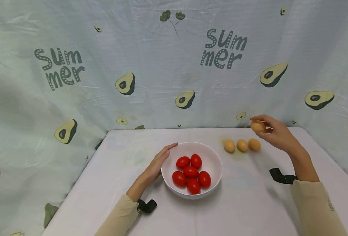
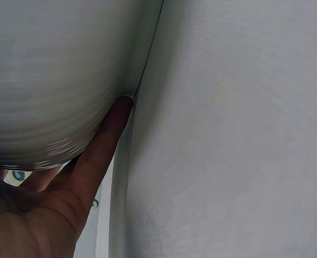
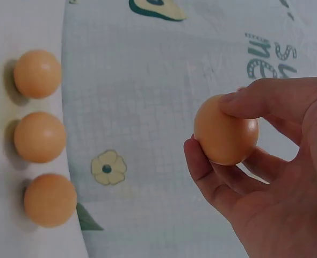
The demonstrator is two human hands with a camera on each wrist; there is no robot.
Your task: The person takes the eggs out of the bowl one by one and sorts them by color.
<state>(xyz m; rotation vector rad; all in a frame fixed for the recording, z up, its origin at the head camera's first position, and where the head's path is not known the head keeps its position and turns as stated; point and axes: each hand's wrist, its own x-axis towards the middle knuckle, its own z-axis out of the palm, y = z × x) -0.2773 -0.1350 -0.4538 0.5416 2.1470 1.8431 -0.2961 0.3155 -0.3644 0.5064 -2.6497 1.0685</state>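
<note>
A white bowl [image 1: 216,165] stands on the table with several glossy red egg-shaped things [image 1: 190,171] inside. My left hand [image 1: 157,164] holds the bowl from its left side, thumb at the rim. In the left wrist view, one finger [image 2: 107,137] reaches under the curve of the bowl [image 2: 51,80], close to the tabletop. Raised above the table's back right, my right hand [image 1: 275,132] pinches a brown egg [image 3: 225,131] between thumb and fingers. Three more brown eggs [image 1: 242,145] lie in a row to its left, below it in the head view.
The white table [image 1: 138,150] ends at a back edge, where a pale curtain [image 1: 150,59] with avocado and lettering prints hangs. Black wrist straps [image 1: 281,177] sit on both forearms, below beige sleeves.
</note>
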